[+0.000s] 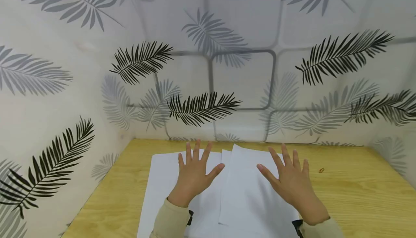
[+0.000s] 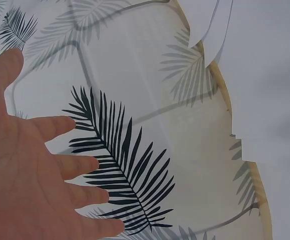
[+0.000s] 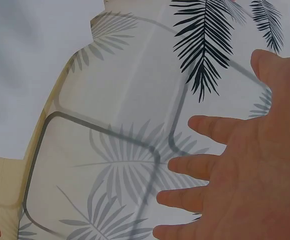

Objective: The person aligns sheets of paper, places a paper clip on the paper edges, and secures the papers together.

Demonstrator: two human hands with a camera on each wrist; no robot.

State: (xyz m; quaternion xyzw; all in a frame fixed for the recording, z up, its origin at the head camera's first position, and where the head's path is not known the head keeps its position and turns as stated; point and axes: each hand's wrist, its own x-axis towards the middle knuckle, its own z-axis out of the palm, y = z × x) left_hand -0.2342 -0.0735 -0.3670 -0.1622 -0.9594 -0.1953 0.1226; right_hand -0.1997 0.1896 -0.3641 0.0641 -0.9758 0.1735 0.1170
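White sheets of paper [image 1: 208,209] lie overlapping on the wooden table, in a left and a right group. Above the left sheets hovers my left hand [image 1: 194,174], palm down with fingers spread straight. My right hand [image 1: 292,182] is held the same way over the right sheets and casts a shadow on them. Neither hand holds anything. Both wrist views show the spread fingers apart from the paper, with the left hand [image 2: 39,170] at the left edge and the right hand [image 3: 245,160] at the right. An orange paper clip [image 1: 321,171] lies right of the right hand.
The yellow wood-grain table [image 1: 354,191] extends on both sides of the paper. A pale cloth or covering with grey and black leaf prints [image 1: 240,82] rises behind the table's far edge and along its left side.
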